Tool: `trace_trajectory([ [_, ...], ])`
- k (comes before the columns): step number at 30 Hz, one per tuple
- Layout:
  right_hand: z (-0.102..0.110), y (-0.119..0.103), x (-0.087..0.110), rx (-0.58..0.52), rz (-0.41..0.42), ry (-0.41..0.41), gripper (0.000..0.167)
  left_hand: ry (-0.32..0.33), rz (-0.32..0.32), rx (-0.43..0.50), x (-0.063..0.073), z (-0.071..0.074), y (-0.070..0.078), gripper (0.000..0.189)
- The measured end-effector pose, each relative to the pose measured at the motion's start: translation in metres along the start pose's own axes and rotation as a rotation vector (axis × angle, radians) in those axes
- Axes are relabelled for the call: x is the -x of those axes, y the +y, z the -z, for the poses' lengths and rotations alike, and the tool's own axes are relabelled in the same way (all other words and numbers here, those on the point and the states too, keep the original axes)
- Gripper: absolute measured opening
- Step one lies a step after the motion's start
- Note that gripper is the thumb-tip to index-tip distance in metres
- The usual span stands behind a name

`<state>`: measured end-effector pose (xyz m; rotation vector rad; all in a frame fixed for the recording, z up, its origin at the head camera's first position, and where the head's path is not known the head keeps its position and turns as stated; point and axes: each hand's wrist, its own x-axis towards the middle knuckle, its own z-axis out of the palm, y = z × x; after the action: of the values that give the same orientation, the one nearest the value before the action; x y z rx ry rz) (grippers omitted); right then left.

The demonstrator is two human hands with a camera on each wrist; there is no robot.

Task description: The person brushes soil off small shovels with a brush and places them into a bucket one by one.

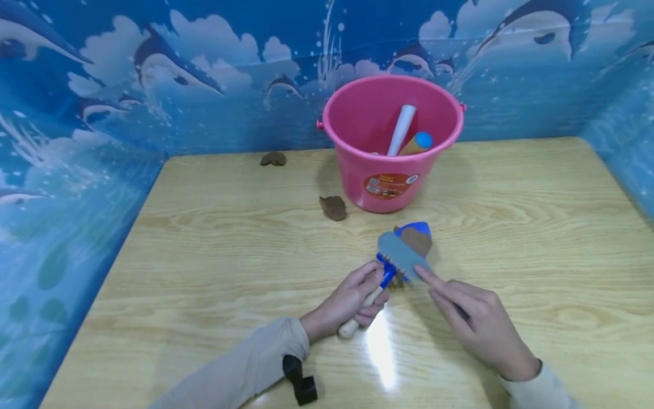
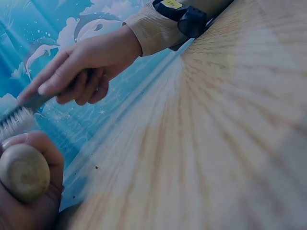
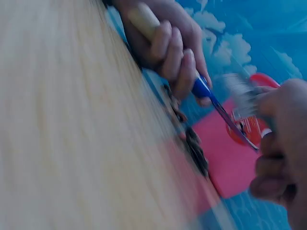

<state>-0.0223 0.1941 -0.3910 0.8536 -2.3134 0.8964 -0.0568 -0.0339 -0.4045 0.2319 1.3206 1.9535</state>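
My left hand [image 1: 357, 292] grips the wooden handle of a small blue hand shovel [image 1: 388, 275], its blade pointing away toward the bucket. Brown mud-like material [image 1: 418, 241] covers part of the blade. In my right hand [image 1: 482, 326] is a grey-blue brush [image 1: 398, 254], index finger stretched along its back. The brush overlaps the shovel in the head view, hiding much of the blade. Pale bristles [image 2: 18, 122] face downward in the left wrist view, where the handle's round end [image 2: 24, 172] pokes out of the left fist. Motion blurs the brush head [image 3: 242, 93] in the right wrist view.
Beyond the hands stands a pink bucket [image 1: 357, 176] holding a white rod [image 1: 402, 129] and a tan stick with a blue end [image 1: 423, 140]. Two brown lumps lie on the wooden table, one near the bucket [image 1: 334, 208], another [image 1: 273, 159] at the back edge. Dolphin-print sheeting [image 1: 230, 74] borders the table.
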Motion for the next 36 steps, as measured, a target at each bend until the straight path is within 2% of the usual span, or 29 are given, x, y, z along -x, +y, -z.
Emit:
trace_trajectory([
  [2, -0.003, -0.001, 0.001, 0.062, 0.071, -0.056, 0.035, 0.005, 0.005, -0.011, 0.0, 0.0, 0.0, 0.032],
  [5, -0.004, -0.002, 0.001, 0.163, 0.094, -0.07, 0.037, 0.005, 0.01, -0.034, 0.001, -0.001, 0.0, 0.034],
  [9, -0.003, 0.0, 0.0, 0.234, 0.069, -0.025, 0.037, 0.008, 0.007, -0.051, 0.001, -0.001, 0.001, 0.032],
  [15, 0.0, 0.006, 0.002, 0.297, -0.004, -0.011, 0.039, 0.026, 0.015, -0.034, 0.001, -0.002, 0.002, 0.031],
  [18, 0.001, 0.01, 0.003, 0.281, -0.037, 0.034, 0.039, 0.04, 0.014, -0.026, 0.001, -0.001, 0.001, 0.031],
  [21, -0.001, 0.01, 0.003, 0.206, -0.006, 0.068, 0.038, 0.042, 0.005, -0.027, 0.001, -0.001, 0.0, 0.031],
  [24, -0.004, 0.006, 0.003, 0.151, 0.055, 0.023, 0.038, 0.042, -0.004, -0.037, 0.0, -0.001, -0.001, 0.03],
  [26, -0.005, 0.004, 0.003, 0.164, 0.068, 0.001, 0.037, 0.047, -0.009, -0.045, 0.0, -0.001, -0.001, 0.029],
  [29, -0.002, 0.004, 0.003, 0.229, 0.027, 0.001, 0.038, 0.054, -0.01, -0.059, 0.0, -0.003, -0.001, 0.029],
  [32, 0.002, 0.008, 0.003, 0.288, -0.025, 0.049, 0.039, 0.064, -0.007, -0.063, 0.0, -0.003, -0.001, 0.03],
  [36, 0.004, 0.013, 0.004, 0.27, -0.073, 0.048, 0.039, 0.068, -0.003, -0.066, 0.0, -0.003, 0.001, 0.03],
])
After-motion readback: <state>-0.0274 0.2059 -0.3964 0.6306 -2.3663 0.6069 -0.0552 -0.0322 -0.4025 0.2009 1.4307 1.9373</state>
